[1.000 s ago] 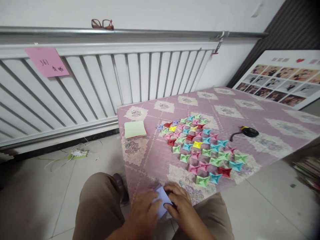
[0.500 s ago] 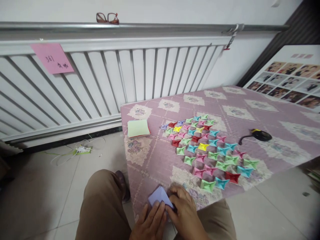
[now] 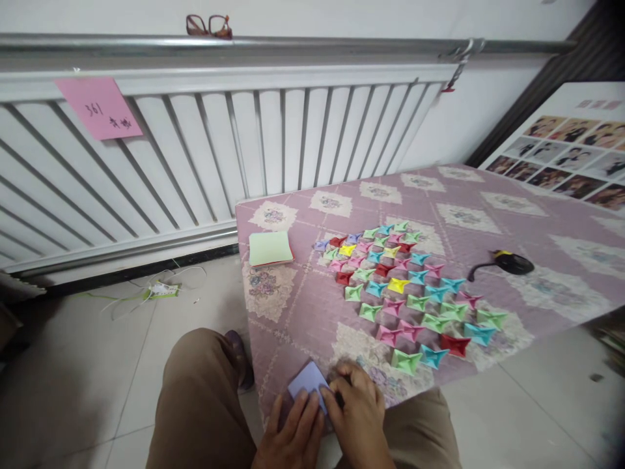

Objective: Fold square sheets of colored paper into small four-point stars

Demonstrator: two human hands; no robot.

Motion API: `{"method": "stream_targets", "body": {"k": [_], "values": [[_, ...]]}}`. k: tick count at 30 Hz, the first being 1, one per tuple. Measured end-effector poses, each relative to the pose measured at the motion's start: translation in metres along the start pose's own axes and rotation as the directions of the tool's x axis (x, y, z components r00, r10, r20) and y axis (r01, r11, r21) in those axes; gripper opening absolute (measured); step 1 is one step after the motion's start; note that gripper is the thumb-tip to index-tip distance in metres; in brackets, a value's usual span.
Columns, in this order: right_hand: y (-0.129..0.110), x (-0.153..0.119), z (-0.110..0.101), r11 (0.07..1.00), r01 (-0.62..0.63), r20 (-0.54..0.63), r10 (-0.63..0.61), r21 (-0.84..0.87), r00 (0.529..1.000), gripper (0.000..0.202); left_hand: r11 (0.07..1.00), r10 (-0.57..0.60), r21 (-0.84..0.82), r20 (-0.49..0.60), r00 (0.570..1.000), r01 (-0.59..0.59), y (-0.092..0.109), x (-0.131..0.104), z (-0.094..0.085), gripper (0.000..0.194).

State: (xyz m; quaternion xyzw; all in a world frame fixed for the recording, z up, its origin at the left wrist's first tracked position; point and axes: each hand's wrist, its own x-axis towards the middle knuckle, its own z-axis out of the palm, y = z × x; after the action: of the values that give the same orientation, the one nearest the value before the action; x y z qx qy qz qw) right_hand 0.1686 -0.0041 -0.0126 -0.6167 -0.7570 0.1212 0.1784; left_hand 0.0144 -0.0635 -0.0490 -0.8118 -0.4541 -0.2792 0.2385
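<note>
A folded lavender paper (image 3: 308,381) lies at the near corner of the cloth-covered table. The fingers of my left hand (image 3: 293,430) are spread and lie flat on the paper's lower part. My right hand (image 3: 359,407) is curled at the paper's right edge, thumb and fingers pinched together there. Rows of small folded paper shapes (image 3: 398,285) in green, pink, blue, red, yellow and purple stand beyond my right hand. A stack of square paper (image 3: 269,249), pale green on top, is near the table's left edge.
The table (image 3: 312,326) has a pink patterned cloth. A black object with a strap (image 3: 512,263) lies on its right side. A white radiator (image 3: 273,137) stands behind, with glasses (image 3: 209,27) on the pipe above. A power strip (image 3: 165,290) is on the floor.
The lavender paper's visible part looks smaller, with its right portion folded in or covered. My right thumb has shifted slightly at its edge. The camera view has moved a little.
</note>
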Motion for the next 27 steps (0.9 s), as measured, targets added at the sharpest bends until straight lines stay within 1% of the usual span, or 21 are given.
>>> {"method": "stream_targets", "body": {"k": [8, 14, 19, 24, 27], "values": [[-0.004, -0.001, 0.002, 0.999, -0.001, -0.040, -0.001, -0.048, 0.999, 0.020, 0.998, -0.058, -0.002, 0.033, 0.998, 0.058, 0.001, -0.011, -0.001, 0.031], [-0.006, -0.001, 0.004, 0.998, 0.000, -0.073, -0.005, -0.068, 0.997, 0.020, 0.998, -0.066, 0.008, 0.060, 0.996, 0.066, 0.000, -0.017, -0.001, 0.030], [-0.008, -0.002, 0.004, 0.996, -0.015, -0.073, 0.009, -0.085, 0.997, 0.018, 1.000, -0.013, -0.001, 0.092, 0.996, 0.013, -0.001, -0.021, 0.000, 0.037], [-0.007, -0.006, 0.003, 0.998, -0.026, -0.124, 0.019, -0.061, 0.992, 0.025, 0.997, -0.081, -0.005, 0.099, 0.992, 0.082, 0.003, -0.020, -0.002, 0.032], [-0.004, -0.006, 0.004, 0.998, -0.035, -0.161, 0.026, -0.054, 0.987, 0.027, 0.995, -0.091, -0.021, 0.119, 0.989, 0.094, 0.005, -0.018, -0.005, 0.032]]}}
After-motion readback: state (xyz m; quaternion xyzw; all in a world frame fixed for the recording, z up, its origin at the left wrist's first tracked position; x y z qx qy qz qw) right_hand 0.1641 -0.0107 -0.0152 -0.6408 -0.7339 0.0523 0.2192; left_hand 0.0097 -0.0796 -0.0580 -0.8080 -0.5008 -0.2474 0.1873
